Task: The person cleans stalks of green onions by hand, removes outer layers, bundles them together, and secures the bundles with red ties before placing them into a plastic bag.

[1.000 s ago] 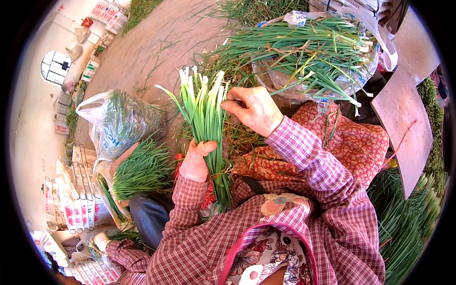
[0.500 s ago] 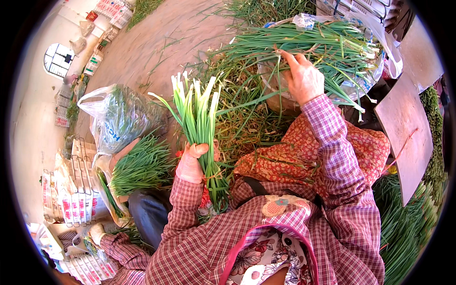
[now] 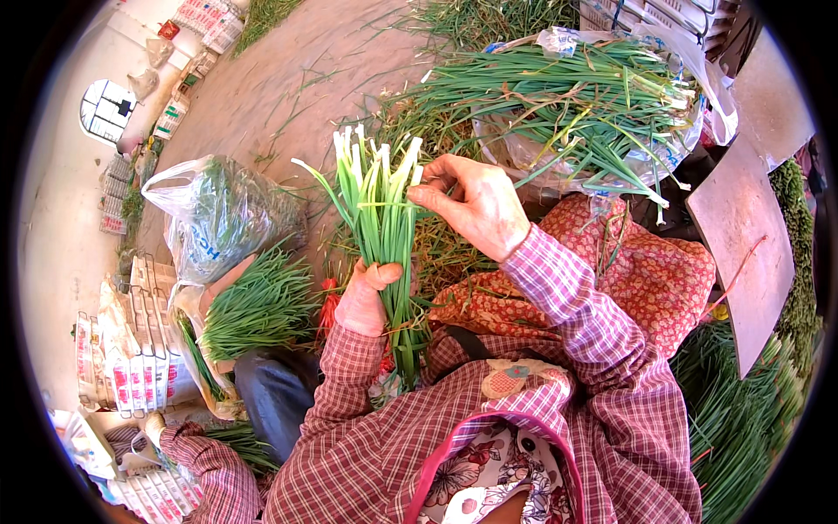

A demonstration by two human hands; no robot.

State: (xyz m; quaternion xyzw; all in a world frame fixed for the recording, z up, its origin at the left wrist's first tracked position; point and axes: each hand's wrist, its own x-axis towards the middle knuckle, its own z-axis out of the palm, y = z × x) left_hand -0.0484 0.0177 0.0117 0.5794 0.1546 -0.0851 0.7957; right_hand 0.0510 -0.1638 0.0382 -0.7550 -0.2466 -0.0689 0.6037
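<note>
My left hand [image 3: 367,295] is closed round the green stalks of an upright bunch of chives [image 3: 384,223], white ends at the top and green leaves hanging below the fist. At the upper right side of that bunch, my right hand [image 3: 478,203] has its thumb and forefinger pinched together, near the white ends. A thin yellowish chive leaf [image 3: 384,204] lies across the stalks and runs to those fingertips. Beyond my right hand, a large loose heap of chives [image 3: 576,87] rests on a clear plastic bag [image 3: 515,148].
Trimmings [image 3: 454,253] cover the ground ahead. A red flowered cloth [image 3: 646,262] lies over my lap. To the left are a filled clear bag [image 3: 227,218] and more chives [image 3: 257,306]. A board [image 3: 742,236] leans at right. Another person's plaid sleeve [image 3: 214,467] shows lower left.
My right hand has come left and nearer, from beside the chive heap to the bunch. My left hand has shifted slightly right with the bunch. The other person's arm has moved.
</note>
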